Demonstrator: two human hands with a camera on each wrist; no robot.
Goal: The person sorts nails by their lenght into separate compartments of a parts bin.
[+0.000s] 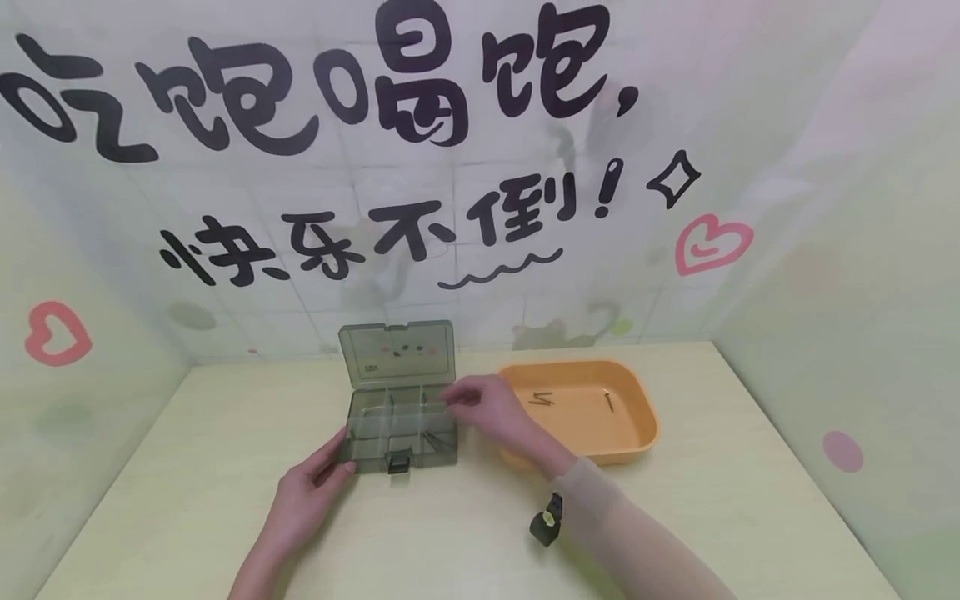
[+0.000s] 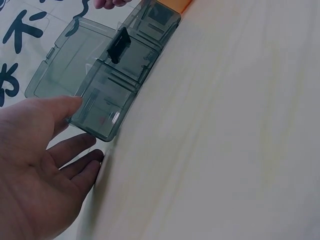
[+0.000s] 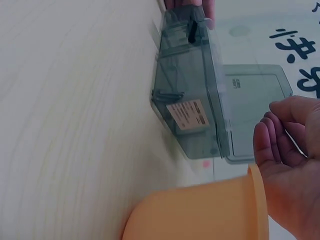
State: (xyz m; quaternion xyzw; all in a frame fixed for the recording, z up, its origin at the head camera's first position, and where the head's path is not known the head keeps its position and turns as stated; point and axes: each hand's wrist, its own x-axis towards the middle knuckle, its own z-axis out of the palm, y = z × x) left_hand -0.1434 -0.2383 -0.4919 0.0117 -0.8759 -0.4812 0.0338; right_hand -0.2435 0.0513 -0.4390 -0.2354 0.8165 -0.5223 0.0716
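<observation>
A translucent grey-green compartment box (image 1: 366, 427) stands on the table with its lid (image 1: 405, 357) raised at the back. My left hand (image 1: 303, 498) grips the box's left side; in the left wrist view its thumb lies on the near corner. Over the box's right back compartment is my right hand (image 1: 491, 414), thumb and fingertips drawn together; whether they pinch something small is hidden. Thin dark pieces like screws (image 1: 435, 440) lie in the right front compartment, others in the back ones. An orange tray (image 1: 585, 429) under the right forearm holds several screw-like pieces (image 1: 540, 398).
The pale wooden table (image 1: 442, 542) is bounded by printed walls (image 1: 480, 308) at the back and both sides. A dark strap-like object (image 1: 547, 521) hangs at the right wrist. A black latch (image 1: 399, 462) juts from the box's front.
</observation>
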